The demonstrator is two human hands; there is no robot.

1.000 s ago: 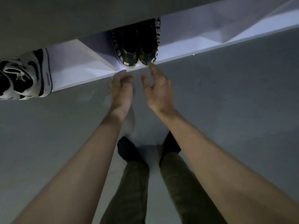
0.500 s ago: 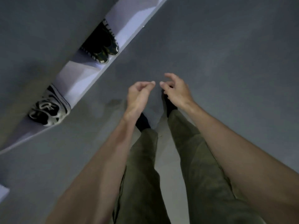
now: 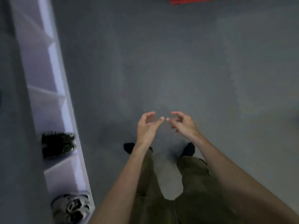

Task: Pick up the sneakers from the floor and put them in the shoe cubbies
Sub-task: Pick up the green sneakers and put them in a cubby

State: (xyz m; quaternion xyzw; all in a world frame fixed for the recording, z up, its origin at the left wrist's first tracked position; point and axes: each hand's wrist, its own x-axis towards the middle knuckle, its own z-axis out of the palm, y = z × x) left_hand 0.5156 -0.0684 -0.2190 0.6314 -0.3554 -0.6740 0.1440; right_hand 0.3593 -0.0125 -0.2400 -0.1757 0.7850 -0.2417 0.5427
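Note:
A white row of shoe cubbies [image 3: 48, 65] runs down the left edge of the view. A pair of black sneakers [image 3: 57, 143] sits in one cubby, and a black-and-white pair [image 3: 72, 206] sits in the cubby below it. My left hand [image 3: 148, 127] and my right hand [image 3: 182, 122] hang in front of me over the grey floor, well to the right of the cubbies. Both hands hold nothing, with fingers curled loosely and apart, fingertips nearly meeting. No sneaker on the floor is in view.
Grey floor [image 3: 178, 54] fills most of the view. My legs in olive trousers and dark socks [image 3: 188, 149] stand below my hands. A red and blue object [image 3: 194, 0] lies at the top edge.
The view has swung right, away from the cubbies, which now lie along the left edge. My hands have drawn back from the black sneakers and hang over the floor.

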